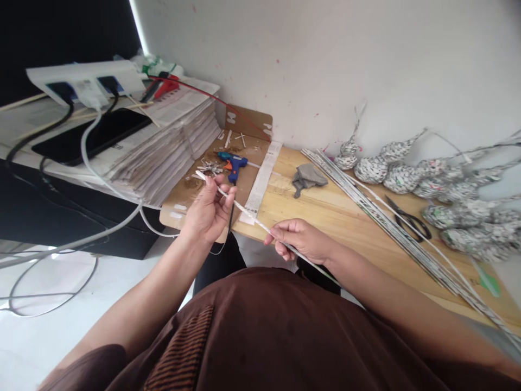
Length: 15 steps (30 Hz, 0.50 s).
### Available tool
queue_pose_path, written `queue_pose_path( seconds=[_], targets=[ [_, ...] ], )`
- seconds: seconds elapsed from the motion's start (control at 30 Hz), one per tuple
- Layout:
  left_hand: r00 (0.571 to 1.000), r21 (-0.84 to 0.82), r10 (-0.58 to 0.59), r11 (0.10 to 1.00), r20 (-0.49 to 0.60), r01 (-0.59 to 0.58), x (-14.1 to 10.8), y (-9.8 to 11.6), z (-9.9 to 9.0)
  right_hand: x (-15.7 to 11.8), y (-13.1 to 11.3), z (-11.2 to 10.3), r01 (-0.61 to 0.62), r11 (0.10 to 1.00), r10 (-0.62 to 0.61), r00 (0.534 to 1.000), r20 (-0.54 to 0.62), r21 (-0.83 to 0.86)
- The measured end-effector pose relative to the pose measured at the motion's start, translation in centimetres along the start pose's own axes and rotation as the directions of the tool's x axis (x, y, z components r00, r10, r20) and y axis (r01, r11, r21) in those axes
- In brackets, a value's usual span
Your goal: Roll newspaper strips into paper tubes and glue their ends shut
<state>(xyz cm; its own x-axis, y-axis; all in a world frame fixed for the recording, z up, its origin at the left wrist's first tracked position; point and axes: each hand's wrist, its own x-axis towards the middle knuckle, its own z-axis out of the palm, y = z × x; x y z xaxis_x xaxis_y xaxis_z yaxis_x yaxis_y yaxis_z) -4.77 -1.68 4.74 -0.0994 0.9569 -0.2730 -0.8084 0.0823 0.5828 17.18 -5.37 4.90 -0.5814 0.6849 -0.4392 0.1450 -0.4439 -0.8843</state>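
A thin rolled newspaper tube [254, 217] runs slantwise between my two hands, in front of my body. My left hand [211, 209] pinches it near its upper end, with the white tip poking out past the thumb. Farther down the tube, my right hand [299, 239] is closed round it with thumb and fingers. The tube's lower end passes beneath my right forearm. Just beyond my left hand lies a blue and orange glue gun [234, 167] on a brown cardboard sheet [250, 149], beside a heap of white scraps [210, 168].
Left stands a newspaper stack [179, 141] with a phone [93, 136] and a power strip [87, 84]. On the wooden table [280, 203] lie a grey cloth [308, 178], a bundle of paper tubes [382, 222] and black scissors [409, 220]. Woven paper gourd shapes [370, 168] line the wall.
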Motion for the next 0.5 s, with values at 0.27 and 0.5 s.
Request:
queue_pose_path(
  seconds=[0.27,0.5],
  targets=[
    [0.999,0.051,0.032,0.998,-0.020,-0.031,-0.1,-0.2,-0.1,0.2,-0.4,1.1,0.154,0.918,-0.199,0.976,-0.090,-0.366],
    [0.999,0.051,0.024,0.998,-0.038,-0.022,-0.7,-0.4,0.4,1.3,-0.6,1.1,0.105,0.968,-0.119,0.992,-0.051,-0.228]
  ],
)
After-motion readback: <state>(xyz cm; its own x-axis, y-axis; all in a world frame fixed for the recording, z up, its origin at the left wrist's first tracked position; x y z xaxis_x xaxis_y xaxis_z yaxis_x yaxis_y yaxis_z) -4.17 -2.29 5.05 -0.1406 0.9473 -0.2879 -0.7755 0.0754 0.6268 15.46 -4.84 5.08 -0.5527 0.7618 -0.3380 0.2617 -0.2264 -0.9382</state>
